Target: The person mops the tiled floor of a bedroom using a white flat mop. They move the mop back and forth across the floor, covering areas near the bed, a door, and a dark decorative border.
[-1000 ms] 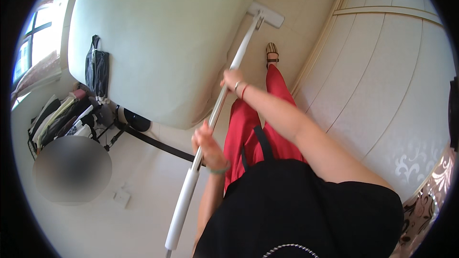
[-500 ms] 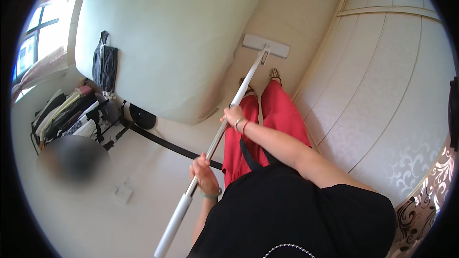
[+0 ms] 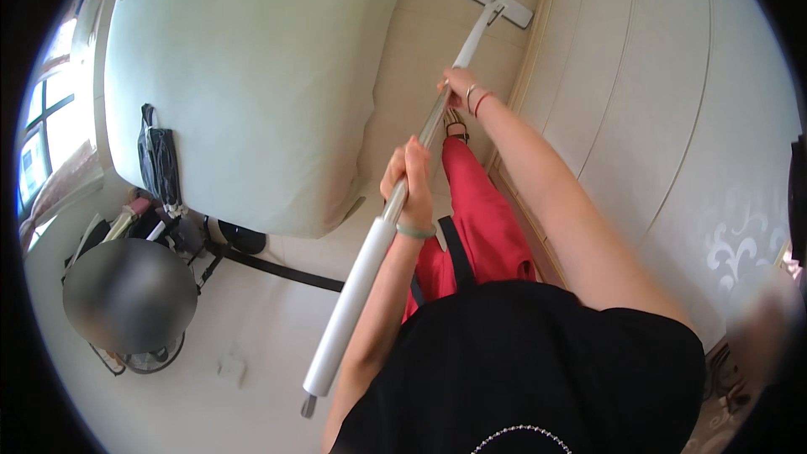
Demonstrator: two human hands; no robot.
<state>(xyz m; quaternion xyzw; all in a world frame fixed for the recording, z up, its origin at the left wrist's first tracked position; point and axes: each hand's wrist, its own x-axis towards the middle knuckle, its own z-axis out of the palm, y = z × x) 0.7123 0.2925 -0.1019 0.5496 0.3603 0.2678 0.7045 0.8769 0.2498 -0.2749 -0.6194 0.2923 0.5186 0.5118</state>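
Observation:
Both of my hands grip a flat mop [image 3: 357, 311] by its long white and silver pole. My right hand [image 3: 459, 86] is wrapped round the pole farther down, toward the mop head. Nearer my body, my left hand [image 3: 408, 175] closes round the bare silver part, just past the thick white grip. The flat white mop head [image 3: 514, 12] lies on the beige floor [image 3: 450, 21] at the top, between the bed [image 3: 244, 92] and the wardrobe doors [image 3: 597, 59]. Below my left hand, the pole's end sticks out toward the lower left.
Pale green cloth covers the bed on the left. A folded black umbrella [image 3: 160, 158] lies at its corner. Bags and clothes [image 3: 134, 217] are heaped beyond, near a window [image 3: 55, 118]. A dark strip [image 3: 282, 270] runs along the wall base. The wardrobe lines the right side.
The mop head has slid forward along the floor, away from me. Both hands have moved forward and right with the pole, and the view has shifted forward past the bed's corner.

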